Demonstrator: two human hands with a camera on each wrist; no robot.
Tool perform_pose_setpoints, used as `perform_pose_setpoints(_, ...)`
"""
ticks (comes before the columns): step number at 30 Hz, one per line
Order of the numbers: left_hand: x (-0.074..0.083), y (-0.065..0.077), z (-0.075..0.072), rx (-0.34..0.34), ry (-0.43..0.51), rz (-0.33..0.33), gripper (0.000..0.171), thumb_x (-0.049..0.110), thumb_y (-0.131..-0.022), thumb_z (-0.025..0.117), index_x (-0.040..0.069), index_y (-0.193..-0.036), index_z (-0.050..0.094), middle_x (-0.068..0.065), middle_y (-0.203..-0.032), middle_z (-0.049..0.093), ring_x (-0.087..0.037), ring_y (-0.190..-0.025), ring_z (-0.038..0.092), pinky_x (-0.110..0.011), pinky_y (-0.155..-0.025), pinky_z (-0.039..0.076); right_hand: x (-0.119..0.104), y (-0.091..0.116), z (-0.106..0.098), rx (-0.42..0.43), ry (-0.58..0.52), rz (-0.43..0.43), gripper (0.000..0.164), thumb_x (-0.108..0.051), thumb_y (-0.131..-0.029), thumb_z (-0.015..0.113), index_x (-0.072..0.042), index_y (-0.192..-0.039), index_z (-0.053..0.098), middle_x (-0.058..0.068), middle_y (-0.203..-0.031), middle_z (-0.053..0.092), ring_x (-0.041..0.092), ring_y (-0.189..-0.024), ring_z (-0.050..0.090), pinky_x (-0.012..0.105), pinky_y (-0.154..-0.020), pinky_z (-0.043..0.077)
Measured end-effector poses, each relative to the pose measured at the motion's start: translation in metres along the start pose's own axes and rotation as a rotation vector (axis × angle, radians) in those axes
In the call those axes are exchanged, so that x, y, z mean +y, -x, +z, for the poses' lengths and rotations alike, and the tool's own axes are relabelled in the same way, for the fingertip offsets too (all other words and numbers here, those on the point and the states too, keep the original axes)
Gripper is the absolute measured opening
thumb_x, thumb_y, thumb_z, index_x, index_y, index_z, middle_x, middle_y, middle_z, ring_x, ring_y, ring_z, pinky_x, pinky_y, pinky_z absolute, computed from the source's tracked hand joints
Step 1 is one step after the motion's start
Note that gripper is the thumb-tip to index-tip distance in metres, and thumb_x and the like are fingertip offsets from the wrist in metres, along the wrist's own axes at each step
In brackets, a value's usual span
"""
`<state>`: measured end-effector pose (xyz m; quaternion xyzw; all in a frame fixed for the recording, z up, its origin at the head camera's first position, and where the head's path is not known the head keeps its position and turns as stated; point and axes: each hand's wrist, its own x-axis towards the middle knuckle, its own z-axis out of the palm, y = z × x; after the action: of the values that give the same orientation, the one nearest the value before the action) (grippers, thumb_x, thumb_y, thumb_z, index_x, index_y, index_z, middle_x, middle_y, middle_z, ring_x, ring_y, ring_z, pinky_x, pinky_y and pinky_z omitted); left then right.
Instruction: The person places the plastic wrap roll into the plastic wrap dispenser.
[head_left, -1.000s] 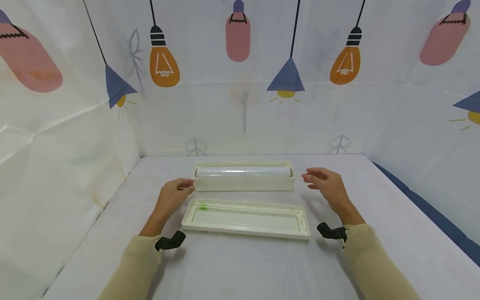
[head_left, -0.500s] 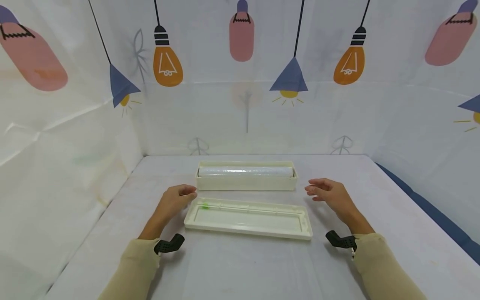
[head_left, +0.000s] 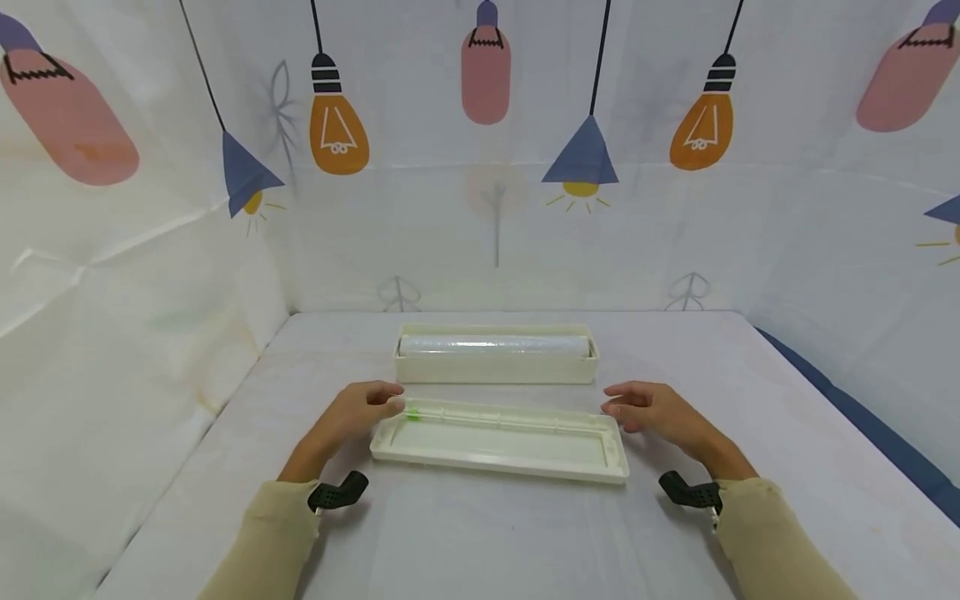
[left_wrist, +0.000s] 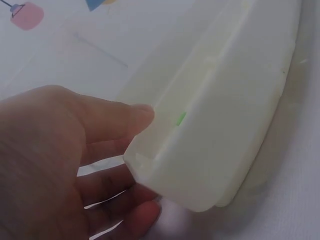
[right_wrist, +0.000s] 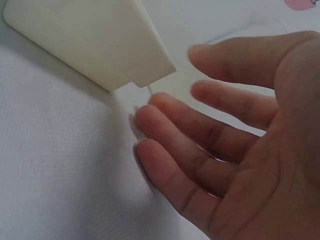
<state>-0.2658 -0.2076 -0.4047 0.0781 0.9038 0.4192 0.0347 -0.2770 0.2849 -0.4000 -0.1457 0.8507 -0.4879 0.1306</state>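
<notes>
A long cream lid lies on the table with its hollow side up and a green mark near its left back corner. Behind it stands a matching box holding a shiny roll, which looks like cling film. My left hand is at the lid's left end. In the left wrist view its thumb overlaps the lid's edge, its other fingers loosely bent below; whether they touch is unclear. At the lid's right end is my right hand. Its fingers are loosely bent and hold nothing.
A white cloth covers the table. White sheets printed with lamps and bulbs hang behind and at both sides. Black wrist cameras sit on both wrists. Along the right table edge runs a dark blue strip.
Both hands have moved back from the ends of the box, toward the person, to the ends of the lid. The box and lid have stayed where they were on the table.
</notes>
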Motion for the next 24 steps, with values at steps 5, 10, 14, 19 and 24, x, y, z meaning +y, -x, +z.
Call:
perform_pose_setpoints(5, -0.003, 0.003, 0.003, -0.008, -0.015, 0.009, 0.04, 0.025, -0.095, 0.07, 0.003, -0.128, 0.067, -0.015, -0.127, 0.065, -0.031, -0.117, 0.059, -0.051, -0.1, 0.046, 0.001, 0.002, 0.001, -0.093, 0.094, -0.014, 0.049, -0.029, -0.097, 0.067, 0.002, -0.134, 0.059, 0.013, -0.123, 0.066, 0.025, -0.102, 0.062, 0.037, -0.085, 0.051)
perform_pose_setpoints(10, -0.007, 0.001, 0.004, 0.009, -0.026, -0.009, 0.037, 0.021, -0.094, 0.071, 0.005, -0.127, 0.068, -0.014, -0.123, 0.065, -0.028, -0.112, 0.058, -0.05, -0.097, 0.046, -0.004, 0.003, 0.003, -0.132, 0.184, -0.044, 0.045, -0.03, -0.098, 0.067, 0.0, -0.131, 0.063, 0.01, -0.124, 0.065, 0.025, -0.107, 0.06, 0.039, -0.089, 0.051)
perform_pose_setpoints(14, -0.008, -0.002, 0.004, 0.036, -0.041, -0.001, 0.031, 0.018, -0.095, 0.069, 0.007, -0.124, 0.07, -0.012, -0.119, 0.067, -0.026, -0.107, 0.058, -0.049, -0.094, 0.047, -0.007, 0.001, 0.007, -0.125, 0.241, -0.057, 0.044, -0.032, -0.097, 0.067, -0.001, -0.127, 0.066, 0.007, -0.119, 0.067, 0.022, -0.104, 0.06, 0.038, -0.087, 0.051)
perform_pose_setpoints(19, -0.008, -0.005, 0.006, 0.055, -0.056, 0.034, 0.025, 0.014, -0.096, 0.065, 0.008, -0.119, 0.073, -0.008, -0.114, 0.07, -0.023, -0.102, 0.06, -0.044, -0.09, 0.047, -0.006, -0.001, 0.011, -0.067, 0.253, -0.028, 0.038, -0.03, -0.097, 0.067, -0.001, -0.121, 0.069, 0.003, -0.106, 0.069, 0.02, -0.091, 0.058, 0.035, -0.077, 0.05)
perform_pose_setpoints(24, -0.009, -0.006, 0.008, 0.077, -0.048, 0.059, 0.025, 0.013, -0.098, 0.062, 0.007, -0.12, 0.073, -0.01, -0.119, 0.069, -0.026, -0.109, 0.06, -0.048, -0.095, 0.047, -0.003, -0.002, 0.014, 0.002, 0.175, 0.004, 0.028, -0.026, -0.096, 0.068, -0.004, -0.114, 0.074, 0.004, -0.095, 0.069, 0.021, -0.082, 0.057, 0.032, -0.068, 0.049)
